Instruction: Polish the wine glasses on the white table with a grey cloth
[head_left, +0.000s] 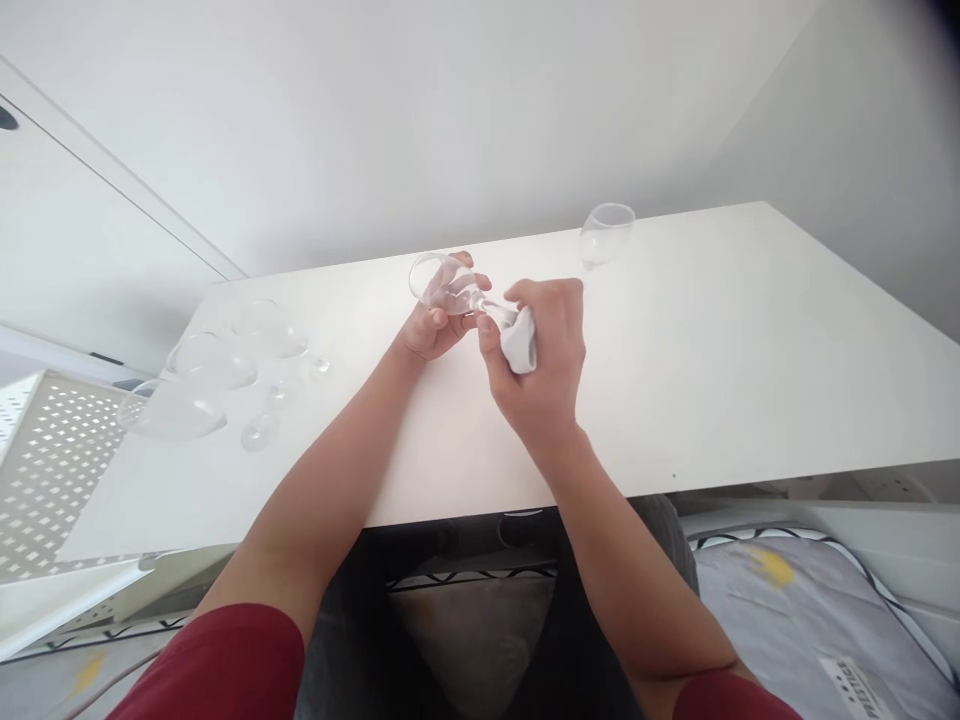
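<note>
A clear wine glass (444, 284) is held tilted over the table, its bowl toward the left and its stem pointing right. My left hand (433, 328) is closed around the lower bowl and the top of the stem. A white cloth (519, 343) is gripped in my right hand (553, 355), wrapped about the foot end of the stem. The cloth and fingers hide the foot of the glass.
Three clear glasses (180, 408) lie on their sides at the left of the white table (750, 380). Another glass (606, 238) stands near the back edge by the wall. A perforated white panel (56, 450) is beyond the left edge.
</note>
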